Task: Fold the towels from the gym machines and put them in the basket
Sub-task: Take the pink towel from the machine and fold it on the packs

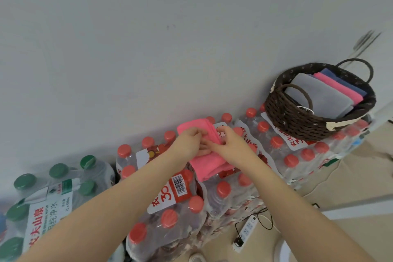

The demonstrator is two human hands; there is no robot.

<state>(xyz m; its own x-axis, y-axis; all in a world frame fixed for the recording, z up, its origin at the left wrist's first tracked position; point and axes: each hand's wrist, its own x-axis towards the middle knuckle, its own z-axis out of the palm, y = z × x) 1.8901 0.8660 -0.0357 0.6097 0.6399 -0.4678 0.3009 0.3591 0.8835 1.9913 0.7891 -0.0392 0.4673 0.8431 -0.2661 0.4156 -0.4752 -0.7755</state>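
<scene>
A pink towel [207, 166], partly folded, lies on top of shrink-wrapped packs of red-capped water bottles [223, 189]. My left hand [190, 141] pinches the towel's upper fold near its far end. My right hand [231, 144] grips the same fold from the right side, fingers curled on the cloth. The two hands touch over the towel's middle. A dark woven basket [297, 121] with two loop handles stands to the right on more bottle packs. Inside it lie folded towels: a grey one [319, 95], a pink one [340, 88] and a dark blue one [348, 83].
A grey wall [170, 38] rises right behind the bottle packs. Green-capped bottle packs [53, 187] stand at the left. On the beige floor at the lower right lies a white power strip [246, 229] with black cables.
</scene>
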